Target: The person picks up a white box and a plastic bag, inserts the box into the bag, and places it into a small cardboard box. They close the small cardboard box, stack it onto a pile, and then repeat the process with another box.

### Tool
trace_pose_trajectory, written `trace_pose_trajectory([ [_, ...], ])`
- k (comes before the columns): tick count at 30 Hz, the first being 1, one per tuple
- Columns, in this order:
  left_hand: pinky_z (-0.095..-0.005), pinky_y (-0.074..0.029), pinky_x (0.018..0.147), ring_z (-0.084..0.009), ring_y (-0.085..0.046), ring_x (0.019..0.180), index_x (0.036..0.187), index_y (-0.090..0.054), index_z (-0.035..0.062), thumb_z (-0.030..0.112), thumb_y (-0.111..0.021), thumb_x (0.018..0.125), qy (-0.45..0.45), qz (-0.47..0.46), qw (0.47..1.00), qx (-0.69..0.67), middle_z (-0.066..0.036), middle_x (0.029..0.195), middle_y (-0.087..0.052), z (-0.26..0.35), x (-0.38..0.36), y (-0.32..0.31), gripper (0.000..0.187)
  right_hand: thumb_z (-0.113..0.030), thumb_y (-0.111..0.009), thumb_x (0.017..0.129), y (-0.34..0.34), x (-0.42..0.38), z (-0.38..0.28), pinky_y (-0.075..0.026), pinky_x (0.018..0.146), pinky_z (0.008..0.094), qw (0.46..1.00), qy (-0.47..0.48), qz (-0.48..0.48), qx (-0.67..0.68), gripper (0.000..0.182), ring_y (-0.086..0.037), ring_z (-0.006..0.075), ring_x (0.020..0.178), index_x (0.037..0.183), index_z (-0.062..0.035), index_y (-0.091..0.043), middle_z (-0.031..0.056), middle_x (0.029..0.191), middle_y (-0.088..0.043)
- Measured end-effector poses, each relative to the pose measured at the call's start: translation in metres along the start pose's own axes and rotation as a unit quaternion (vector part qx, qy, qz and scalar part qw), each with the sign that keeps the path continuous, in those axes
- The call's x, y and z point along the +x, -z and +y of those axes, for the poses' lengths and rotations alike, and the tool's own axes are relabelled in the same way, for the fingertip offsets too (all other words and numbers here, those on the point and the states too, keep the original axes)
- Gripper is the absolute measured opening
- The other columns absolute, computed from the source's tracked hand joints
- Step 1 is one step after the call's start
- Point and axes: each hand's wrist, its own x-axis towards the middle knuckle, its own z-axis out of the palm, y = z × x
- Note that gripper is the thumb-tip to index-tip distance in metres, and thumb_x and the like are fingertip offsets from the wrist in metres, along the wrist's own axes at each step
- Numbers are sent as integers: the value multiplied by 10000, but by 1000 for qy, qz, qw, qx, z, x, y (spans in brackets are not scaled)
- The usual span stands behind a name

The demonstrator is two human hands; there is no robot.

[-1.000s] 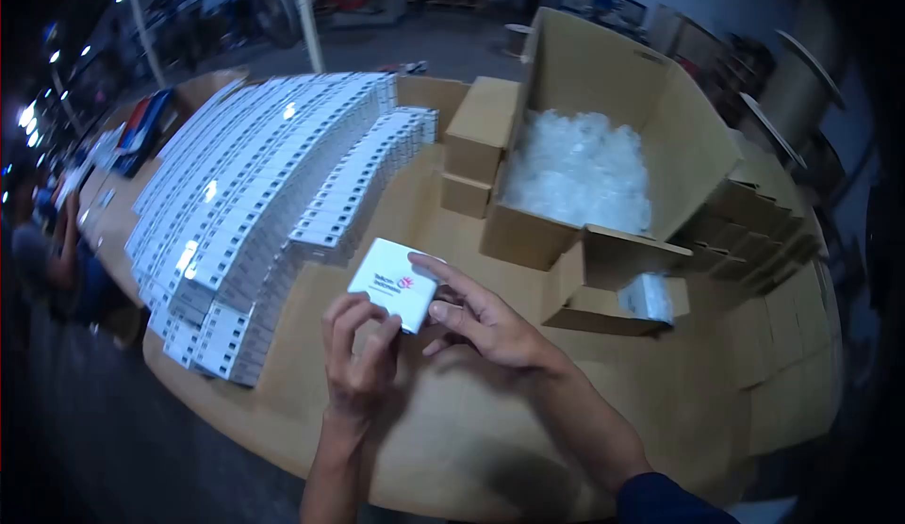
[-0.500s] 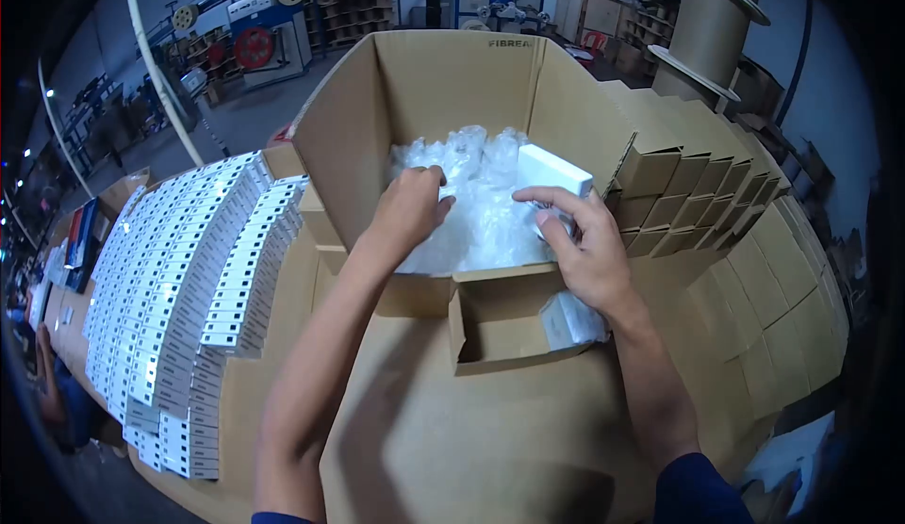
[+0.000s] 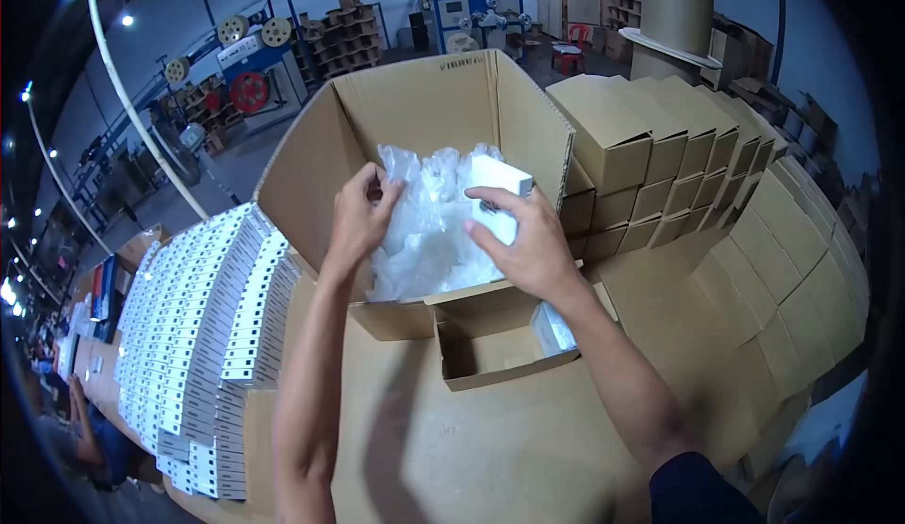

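My left hand point(image 3: 361, 215) is closed in a pinch on the edge of a clear plastic bag point(image 3: 401, 166), raised at the left of the large carton. In my right hand point(image 3: 535, 246) is a small white box point(image 3: 501, 175), gripped between thumb and fingers over the carton's right side. Many crumpled clear plastic bags point(image 3: 424, 246) fill the large open carton point(image 3: 415, 109) below both hands. Against its front stands a small open brown box point(image 3: 509, 373), with a plastic-wrapped white item point(image 3: 552, 329) at its right end, partly hidden by my right forearm.
Rows of stacked white boxes point(image 3: 189, 326) stand on the left. Folded brown cartons point(image 3: 650, 156) are stacked to the right, with more brown boxes point(image 3: 801, 270) beyond. Another person's arm point(image 3: 85, 425) shows at the far left. Machines and a large spool point(image 3: 677, 6) stand behind.
My left hand has taken hold of a plastic bag and lifted its edge. My right hand keeps the white box, now turned somewhat. The whole view has shifted slightly.
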Motion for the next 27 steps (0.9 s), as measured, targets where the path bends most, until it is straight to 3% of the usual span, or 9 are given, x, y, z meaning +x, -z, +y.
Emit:
trace_pose_trajectory([
  [4, -241, -435, 646, -49, -520, 746, 858, -536, 20, 139, -691, 997, -26, 2, 979, -204, 26, 783, -572, 59, -69, -5, 239, -323, -890, 753, 1, -19, -26, -444, 1071, 479, 1000, 20, -1, 7, 597, -530, 460, 1251, 1206, 15, -695, 322, 1206, -601],
  [7, -221, -417, 650, -33, -487, 741, 891, -533, 46, 99, -673, 1008, 30, 12, 947, -319, 59, 804, -531, 110, -135, -12, 190, -195, -870, 732, 10, -56, -49, -461, 1055, 470, 1000, -10, -20, 2, 499, -563, 438, 1229, 1139, 38, -699, 301, 1258, -584],
  [10, -199, -410, 669, -30, -465, 764, 893, -504, 66, 72, -688, 995, 61, 28, 932, -355, 46, 858, -512, 135, -197, -19, 210, -122, -814, 771, 25, -115, -64, -494, 996, 458, 996, 84, -1, 30, 393, -602, 422, 1150, 1102, 51, -692, 288, 1225, -598],
  [13, -206, -443, 735, -43, -514, 819, 904, -481, 77, 19, -730, 951, 100, 70, 898, -422, 36, 880, -526, 156, -253, -28, 260, -178, -832, 809, 47, -178, -75, -525, 903, 392, 983, -111, -53, 135, 372, -640, 343, 1036, 1104, 16, -716, 245, 1175, -632],
  [14, -209, -448, 750, -47, -522, 828, 903, -478, 77, 12, -738, 942, 119, 69, 900, -414, 36, 877, -526, 160, -271, -31, 271, -218, -841, 829, 56, -196, -85, -525, 825, 361, 994, -76, -8, 83, 349, -643, 279, 944, 1094, -15, -739, 196, 1088, -663],
  [17, -210, -452, 781, -56, -530, 843, 920, -475, 76, -22, -767, 899, 162, 54, 898, -405, 29, 883, -522, 171, -323, -39, 308, -228, -834, 849, 68, -244, -95, -516, 795, 344, 987, -49, 25, 154, 316, -643, 246, 916, 1082, -31, -749, 159, 1024, -669],
  [23, -236, -500, 719, -82, -578, 787, 912, -457, 84, -79, -756, 871, 188, 38, 889, -417, -6, 907, -528, 185, -388, -50, 344, -167, -727, 933, 80, -323, -87, -480, 713, 319, 977, -153, 31, 146, 185, -582, 176, 816, 1006, -1, -761, 131, 954, -635],
  [25, -247, -492, 704, -94, -575, 797, 940, -420, 115, -96, -676, 911, 215, 60, 869, -441, -21, 885, -533, 190, -395, -41, 333, -164, -707, 946, 89, -349, -80, -480, 721, 311, 972, -191, 9, 137, 182, -591, 165, 832, 1014, -6, -765, 129, 960, -641],
  [27, -250, -486, 717, -100, -570, 844, 954, -415, 118, -96, -660, 922, 199, 128, 800, -552, -36, 974, -552, 178, -405, -42, 327, -178, -667, 992, 97, -365, -81, -469, 714, 295, 949, -255, 17, 187, 207, -581, 132, 839, 1020, 0, -770, 100, 992, -666],
])
